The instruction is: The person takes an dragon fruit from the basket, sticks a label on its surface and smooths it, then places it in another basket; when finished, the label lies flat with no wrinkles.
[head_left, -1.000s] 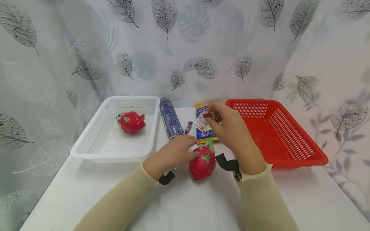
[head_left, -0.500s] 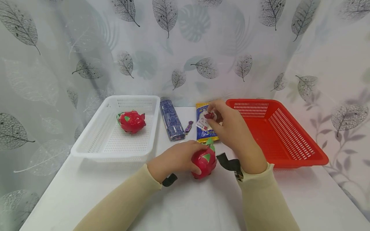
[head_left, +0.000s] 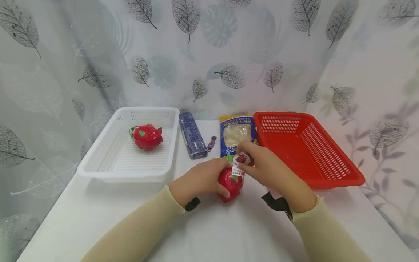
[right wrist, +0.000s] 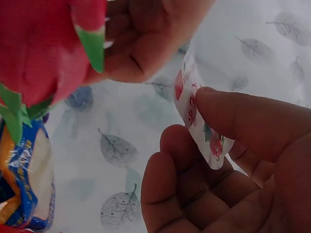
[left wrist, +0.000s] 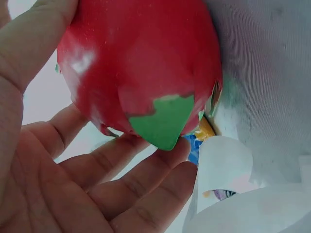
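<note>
My left hand (head_left: 201, 177) grips a red dragon fruit (head_left: 230, 186) with green leaf tips, low over the table in front of me. In the left wrist view, my thumb and fingers curve about the fruit (left wrist: 141, 58). My right hand (head_left: 273, 170) pinches a small white label (head_left: 237, 171) printed with red writing and a picture of dragon fruit. From the head view the label overlaps the fruit; the right wrist view shows the label (right wrist: 199, 111) apart from it. The label's underside is mostly hidden.
A white basket (head_left: 98, 163) at the left holds another dragon fruit (head_left: 147, 137). Behind my hands lie a dark blue package (head_left: 193, 136), a small purple-wrapped sweet (head_left: 212, 142) and a yellow-and-blue pasta bag (head_left: 238, 131). A red basket (head_left: 327, 182) stands at the right.
My left hand has moved right and taken hold of the dragon fruit. My right hand has brought the label from in front of the pasta bag down towards the fruit, uncovering the bag.
</note>
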Demonstrator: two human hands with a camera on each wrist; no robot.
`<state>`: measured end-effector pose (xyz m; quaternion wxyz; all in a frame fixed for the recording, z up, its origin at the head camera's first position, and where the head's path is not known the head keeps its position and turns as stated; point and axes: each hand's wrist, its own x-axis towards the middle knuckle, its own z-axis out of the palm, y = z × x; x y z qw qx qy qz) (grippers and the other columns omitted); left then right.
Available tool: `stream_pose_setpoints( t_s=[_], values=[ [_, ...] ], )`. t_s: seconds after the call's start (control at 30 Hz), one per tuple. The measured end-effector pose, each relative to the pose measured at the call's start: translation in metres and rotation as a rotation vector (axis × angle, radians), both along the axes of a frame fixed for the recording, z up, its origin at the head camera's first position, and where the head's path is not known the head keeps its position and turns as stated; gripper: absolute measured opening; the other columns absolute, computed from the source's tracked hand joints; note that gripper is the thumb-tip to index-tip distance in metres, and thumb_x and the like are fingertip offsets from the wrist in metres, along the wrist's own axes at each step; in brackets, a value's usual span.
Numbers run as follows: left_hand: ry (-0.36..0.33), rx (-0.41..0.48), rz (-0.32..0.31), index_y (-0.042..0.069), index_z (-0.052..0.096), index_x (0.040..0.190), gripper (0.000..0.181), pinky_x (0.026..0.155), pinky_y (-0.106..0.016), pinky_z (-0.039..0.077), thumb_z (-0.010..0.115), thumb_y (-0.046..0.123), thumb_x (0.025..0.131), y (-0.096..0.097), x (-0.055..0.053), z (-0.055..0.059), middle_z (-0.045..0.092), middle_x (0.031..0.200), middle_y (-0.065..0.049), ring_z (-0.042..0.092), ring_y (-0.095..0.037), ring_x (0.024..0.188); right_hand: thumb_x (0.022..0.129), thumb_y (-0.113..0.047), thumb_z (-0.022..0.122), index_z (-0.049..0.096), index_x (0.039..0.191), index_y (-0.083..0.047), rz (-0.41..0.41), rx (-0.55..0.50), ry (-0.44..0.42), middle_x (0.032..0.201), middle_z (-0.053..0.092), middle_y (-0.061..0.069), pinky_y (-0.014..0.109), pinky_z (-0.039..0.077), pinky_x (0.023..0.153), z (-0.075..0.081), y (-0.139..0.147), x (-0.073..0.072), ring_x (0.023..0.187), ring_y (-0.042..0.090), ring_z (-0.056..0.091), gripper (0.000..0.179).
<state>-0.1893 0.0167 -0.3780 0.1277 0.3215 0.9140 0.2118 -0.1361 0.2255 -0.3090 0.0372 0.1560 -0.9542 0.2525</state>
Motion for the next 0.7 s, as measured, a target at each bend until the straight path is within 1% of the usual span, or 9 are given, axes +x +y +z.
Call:
stream_pose_setpoints(
  t_s=[0.13,0.23,0.33,0.5,0.7],
  values=[
    [-0.003,-0.010,-0.033,0.025,0.058,0.141,0.080,0.091,-0.034,0.063,0.098,0.040,0.074,-0.005,-0.002,0.001,0.065,0.129,0.005,0.063,-0.015,0.120,0.091,-0.016,0.085,0.060,0.122,-0.021,0.002,0.016,-0.050,0.102,0.073,0.000,0.032,0.065,0.075,-0.015,-0.003,0.008,0.089,0.017,0.067,0.041],
    [-0.013,-0.014,-0.055,0.025,0.057,0.146,0.084,0.093,-0.035,0.063,0.099,0.034,0.074,-0.009,-0.003,0.003,0.064,0.134,0.003,0.063,-0.017,0.122,0.090,-0.015,0.086,0.060,0.122,-0.020,0.023,0.011,-0.053,0.110,0.075,0.002,0.034,0.067,0.079,-0.025,-0.008,0.011,0.097,0.018,0.071,0.042],
    [-0.023,-0.004,-0.068,0.026,0.058,0.149,0.087,0.094,-0.035,0.063,0.100,0.032,0.073,-0.010,-0.004,0.004,0.063,0.136,0.002,0.063,-0.017,0.122,0.089,-0.014,0.087,0.061,0.124,-0.018,0.035,0.009,-0.045,0.116,0.076,0.003,0.037,0.067,0.082,-0.032,-0.015,0.014,0.104,0.020,0.074,0.044],
    [-0.023,0.022,-0.086,0.029,0.059,0.147,0.086,0.093,-0.031,0.062,0.101,0.035,0.072,-0.010,-0.007,0.003,0.064,0.135,0.003,0.063,-0.014,0.119,0.089,-0.015,0.087,0.060,0.130,-0.018,0.032,0.034,-0.058,0.123,0.074,0.004,0.039,0.067,0.084,-0.041,-0.024,0.015,0.110,0.022,0.074,0.050],
    [-0.022,0.040,-0.092,0.028,0.062,0.143,0.083,0.096,-0.033,0.061,0.102,0.035,0.070,-0.010,-0.007,0.001,0.064,0.134,0.004,0.064,-0.015,0.118,0.087,-0.017,0.089,0.057,0.142,-0.020,0.003,0.077,-0.100,0.131,0.073,0.003,0.040,0.066,0.088,-0.045,-0.031,0.017,0.118,0.022,0.072,0.063]
  ],
)
